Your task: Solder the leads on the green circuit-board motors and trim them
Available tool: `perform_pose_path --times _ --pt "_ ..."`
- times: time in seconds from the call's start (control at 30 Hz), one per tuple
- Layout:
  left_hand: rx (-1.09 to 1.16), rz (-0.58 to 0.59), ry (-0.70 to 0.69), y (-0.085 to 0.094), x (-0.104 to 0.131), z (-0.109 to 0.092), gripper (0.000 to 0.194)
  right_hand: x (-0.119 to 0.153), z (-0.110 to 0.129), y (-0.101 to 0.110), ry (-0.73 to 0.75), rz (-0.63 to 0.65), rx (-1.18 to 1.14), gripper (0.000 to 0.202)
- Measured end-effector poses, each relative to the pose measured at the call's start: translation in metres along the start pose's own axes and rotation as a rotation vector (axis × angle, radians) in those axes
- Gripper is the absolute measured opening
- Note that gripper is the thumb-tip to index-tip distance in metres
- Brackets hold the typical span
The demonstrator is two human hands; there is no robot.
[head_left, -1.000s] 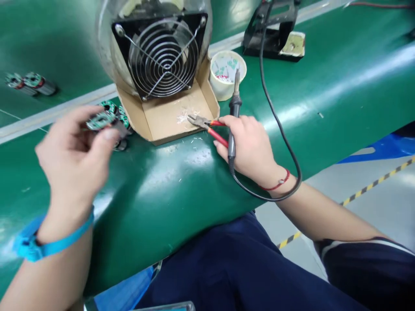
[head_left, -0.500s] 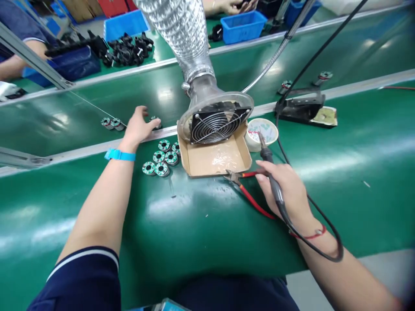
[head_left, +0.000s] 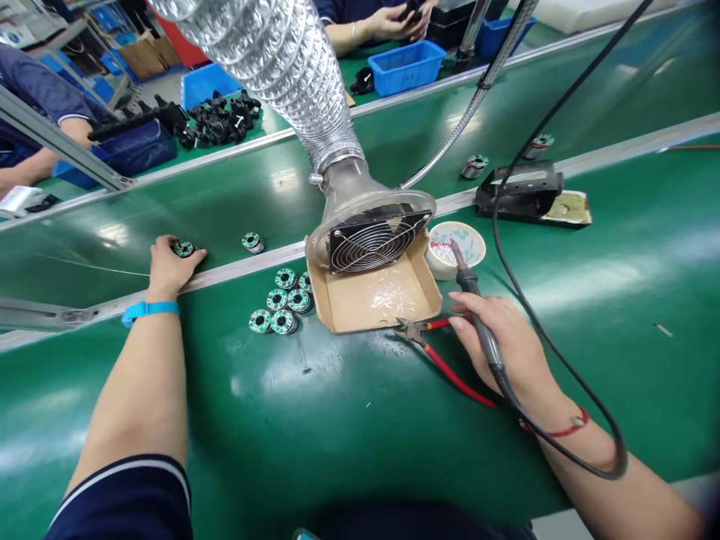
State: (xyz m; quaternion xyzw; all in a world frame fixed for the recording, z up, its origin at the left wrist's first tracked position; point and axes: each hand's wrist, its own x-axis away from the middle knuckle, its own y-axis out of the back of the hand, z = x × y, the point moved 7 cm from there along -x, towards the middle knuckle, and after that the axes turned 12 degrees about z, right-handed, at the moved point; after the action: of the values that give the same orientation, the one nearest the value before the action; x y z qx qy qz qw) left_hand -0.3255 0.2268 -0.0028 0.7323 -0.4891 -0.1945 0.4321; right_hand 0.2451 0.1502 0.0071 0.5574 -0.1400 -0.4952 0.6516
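My left hand (head_left: 172,266) reaches to the back left, its fingers curved around a small round part with a green face (head_left: 183,249). My right hand (head_left: 506,341) holds a soldering iron (head_left: 482,330), its tip pointing up and left by a round white tub (head_left: 457,250). Red-handled cutters (head_left: 453,369) lie open beside the right fingertips, their jaws at the front edge of a cardboard tray (head_left: 374,296). Several green-faced round parts (head_left: 283,321) stand left of the tray. One more such part (head_left: 253,242) stands behind the metal rail.
A fan hood (head_left: 379,240) on a silver duct (head_left: 298,82) hangs over the tray. At the right stands a black iron holder (head_left: 520,191). The iron's cable loops beside my right forearm. Behind are a blue bin (head_left: 408,69) and other people's hands.
My left hand has moved left, from near the single part to the parts farther left, and its fingers are now around one. My right hand still holds the iron. The view has shifted slightly.
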Motion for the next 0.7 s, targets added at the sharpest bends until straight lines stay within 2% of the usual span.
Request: perform_pose_path --times 0.07,0.13,0.23,0.33,0.43,0.5,0.57,0.63,0.7 --pt "-0.02 0.035 -0.041 -0.003 0.018 -0.007 0.072 0.001 -0.002 -0.001 -0.009 0.005 -0.016 0.027" --pt "-0.055 0.106 -0.108 -0.013 0.045 -0.016 0.071 0.0 -0.001 0.0 -0.006 0.005 -0.024 0.027" --pt "-0.12 0.261 -0.233 -0.04 0.09 -0.029 0.071 -0.001 0.001 0.003 -0.005 0.009 -0.026 0.026" --pt "-0.179 0.357 -0.299 -0.063 0.126 -0.035 0.085 -0.001 0.001 0.005 -0.016 0.012 -0.049 0.027" --pt "-0.21 0.45 -0.313 -0.071 0.149 -0.034 0.101 0.001 0.002 0.007 -0.026 0.013 -0.074 0.027" --pt "-0.181 0.524 -0.326 -0.071 0.161 -0.03 0.097 0.002 0.002 0.008 -0.03 0.017 -0.081 0.027" --pt "-0.152 0.532 -0.341 -0.067 0.171 -0.025 0.083 0.004 0.002 0.009 -0.037 0.014 -0.093 0.028" --pt "-0.148 0.462 -0.341 -0.061 0.179 -0.02 0.066 0.005 0.002 0.01 -0.039 0.002 -0.104 0.028" --pt "-0.124 0.379 -0.301 -0.058 0.186 -0.013 0.062 0.007 0.001 0.011 -0.048 -0.011 -0.115 0.028"
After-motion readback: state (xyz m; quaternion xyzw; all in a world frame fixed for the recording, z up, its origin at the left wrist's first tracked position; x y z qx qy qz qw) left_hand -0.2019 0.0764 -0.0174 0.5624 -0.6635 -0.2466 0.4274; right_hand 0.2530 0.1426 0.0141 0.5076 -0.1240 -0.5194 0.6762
